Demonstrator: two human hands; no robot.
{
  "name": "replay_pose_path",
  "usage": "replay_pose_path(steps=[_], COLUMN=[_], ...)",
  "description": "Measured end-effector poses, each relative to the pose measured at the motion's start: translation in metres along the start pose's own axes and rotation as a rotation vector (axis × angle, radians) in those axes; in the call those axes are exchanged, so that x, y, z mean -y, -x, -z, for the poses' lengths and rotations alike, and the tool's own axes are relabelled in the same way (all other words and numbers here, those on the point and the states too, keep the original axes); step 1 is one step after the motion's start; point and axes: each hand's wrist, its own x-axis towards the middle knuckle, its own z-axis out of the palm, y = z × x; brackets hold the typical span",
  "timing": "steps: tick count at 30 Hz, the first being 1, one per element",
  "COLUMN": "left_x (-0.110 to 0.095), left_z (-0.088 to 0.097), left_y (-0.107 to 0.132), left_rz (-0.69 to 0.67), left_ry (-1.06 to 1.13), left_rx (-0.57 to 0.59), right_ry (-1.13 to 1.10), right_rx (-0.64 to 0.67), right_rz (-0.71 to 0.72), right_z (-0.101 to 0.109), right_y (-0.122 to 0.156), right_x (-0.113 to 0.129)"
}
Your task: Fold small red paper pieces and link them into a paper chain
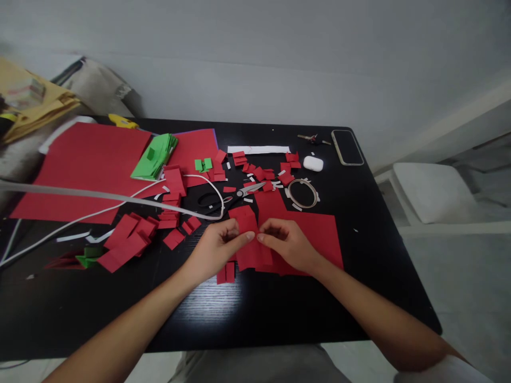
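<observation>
Between my two hands is a piece of folded red paper, raised a little over the table. My left hand pinches its left side, thumb on top and fingers curled behind. From the right, my right hand pinches the same paper, its thumb close to the left thumb. Red sheets lie beneath and to the right of the hands. Just beyond them rest black-handled scissors, blades pointing right, among small folded red pieces. A small red piece lies below the left hand.
A white cable loops in from the left. Green folded paper sits on large red sheets. A tape roll, a white case, keys and a phone lie at the right back. A wall stands behind the black table.
</observation>
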Motion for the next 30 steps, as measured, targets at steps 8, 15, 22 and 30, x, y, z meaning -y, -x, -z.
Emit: replay_pose_path(steps=[8, 15, 22, 30], left_x=[0.0020, 0.0005, 0.0002, -0.0034], left_z=[0.0052, 0.0094, 0.0037, 0.0081], left_y=[-0.0021, -0.0016, -0.0004, -0.0007], left_rz=[0.127, 0.152, 0.105, 0.124], left_ry=[-0.011, -0.016, -0.045, 0.027], left_rx=[0.130, 0.162, 0.133, 0.195], right_ry=[0.061, 0.075, 0.048, 0.049], right_rx=[0.004, 0.004, 0.015, -0.020], right_rz=[0.012, 0.034, -0.001, -0.025], right_z=[0.0007, 0.0009, 0.0002, 0.0033], right_y=[-0.0014, 0.0003, -0.0010, -0.0021], right_x=[0.0019, 0.0038, 0.0002, -0.0001])
